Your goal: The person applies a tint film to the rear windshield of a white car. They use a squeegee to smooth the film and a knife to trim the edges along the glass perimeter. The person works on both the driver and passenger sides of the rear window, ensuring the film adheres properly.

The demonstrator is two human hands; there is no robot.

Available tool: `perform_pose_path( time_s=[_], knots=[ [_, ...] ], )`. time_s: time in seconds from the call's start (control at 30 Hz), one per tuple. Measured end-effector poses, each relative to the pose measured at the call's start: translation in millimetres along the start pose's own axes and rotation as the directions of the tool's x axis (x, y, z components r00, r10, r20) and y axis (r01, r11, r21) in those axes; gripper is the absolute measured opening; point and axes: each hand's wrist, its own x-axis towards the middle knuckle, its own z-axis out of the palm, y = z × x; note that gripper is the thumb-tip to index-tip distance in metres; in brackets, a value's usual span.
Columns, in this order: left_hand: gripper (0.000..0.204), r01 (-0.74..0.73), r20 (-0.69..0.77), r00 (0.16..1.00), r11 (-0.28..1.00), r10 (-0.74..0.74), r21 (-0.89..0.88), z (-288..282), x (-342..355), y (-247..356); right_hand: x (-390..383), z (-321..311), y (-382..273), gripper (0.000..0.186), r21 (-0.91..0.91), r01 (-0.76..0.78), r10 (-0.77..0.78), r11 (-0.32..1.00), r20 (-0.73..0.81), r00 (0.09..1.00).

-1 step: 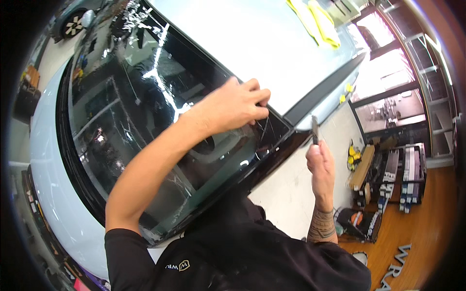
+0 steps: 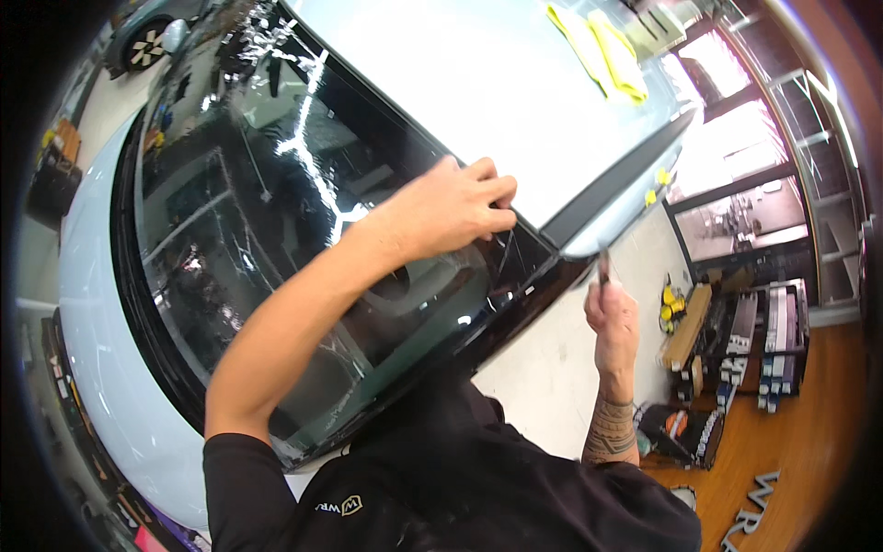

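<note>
My left hand (image 2: pixel 464 204) is closed at the windshield's upper corner, beside the edge of the car's pale roof (image 2: pixel 460 110). Its fingers are bent together; whatever they pinch is too small or hidden to make out. Under that arm stretches the dark windshield (image 2: pixel 303 202), with creases and wet-looking streaks on its surface. Off the side of the car, my right hand (image 2: pixel 614 322) grips a slim knife (image 2: pixel 604 270), a dark-handled tool pointing up toward the roof's corner. The knife is slightly blurred and stands apart from the dark roof-side strip (image 2: pixel 607 193).
Yellow cloths (image 2: pixel 602 55) lie on the roof's far part. Small yellow tabs (image 2: pixel 651 196) stick to the car's side. To the right stand a rack of boxes and rolls (image 2: pixel 768 340) and a black bag (image 2: pixel 681 428) on the wooden floor (image 2: pixel 763 451).
My right hand has drawn the knife slightly down, away from the roof's corner. My left hand keeps its place at the windshield's edge; the whole view has shifted a little.
</note>
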Motion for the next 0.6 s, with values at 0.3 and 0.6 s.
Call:
perform_pose_path(
  time_s=[0.3, 0.6],
  knots=[
    [0.013, 0.124, -0.645, 0.762, 0.991, -0.062, 0.051, -35, 25, 6, 104, 26, -52, 0.022, 0.375, -0.036, 0.028, 0.926, 0.027, 0.999],
    [0.014, 0.075, -0.845, 0.522, 0.98, 0.117, 0.182, -79, 23, 21, 243, 144, -113, 0.044, 0.088, 0.218, -0.234, 0.972, 0.454, 0.86]
  ],
)
